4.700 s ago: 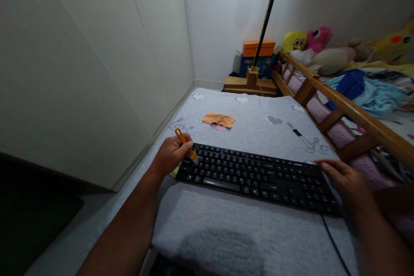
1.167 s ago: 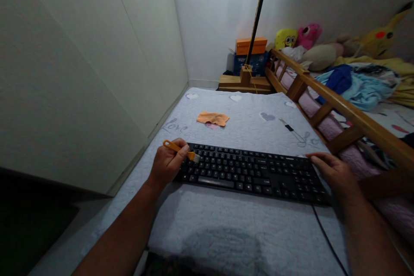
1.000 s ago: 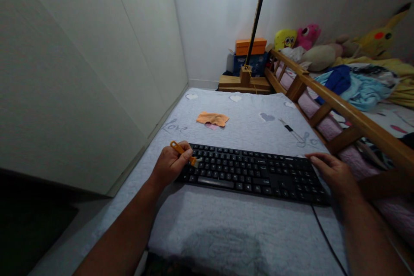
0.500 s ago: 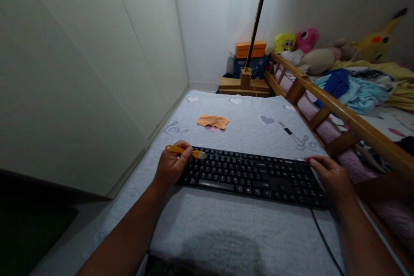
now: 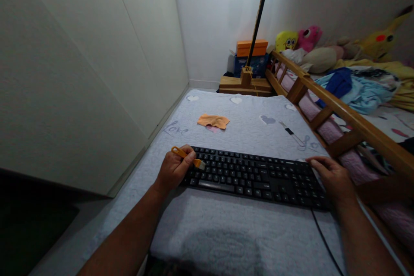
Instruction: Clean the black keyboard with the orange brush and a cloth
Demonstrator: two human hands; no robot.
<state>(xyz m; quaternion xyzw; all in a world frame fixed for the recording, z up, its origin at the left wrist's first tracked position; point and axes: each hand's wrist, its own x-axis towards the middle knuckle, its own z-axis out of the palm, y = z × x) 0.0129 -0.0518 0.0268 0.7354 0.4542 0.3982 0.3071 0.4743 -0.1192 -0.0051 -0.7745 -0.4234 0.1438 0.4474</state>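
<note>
A black keyboard lies lengthwise across the quilted cover, its cable leaving from the near right side. Pinched in my left hand is a small orange-yellow brush with pale bristles. Its bristle end points down to the right over the keys at the keyboard's left part. My right hand holds the keyboard's far right corner, thumb on top; the other fingers are partly hidden. Beyond the keyboard lie an orange cloth and, farther right, a thin tweezers-like metal tool with a black middle.
A white wardrobe borders the left side. On the right runs a wooden bed rail, with plush toys and clothes behind it. At the far end, a dark pole rises from a wooden base near an orange box.
The brush has tilted, its bristles shifting toward me over the keys and its handle end rising. My left hand has turned slightly with it; my right hand stays at the keyboard's corner.
</note>
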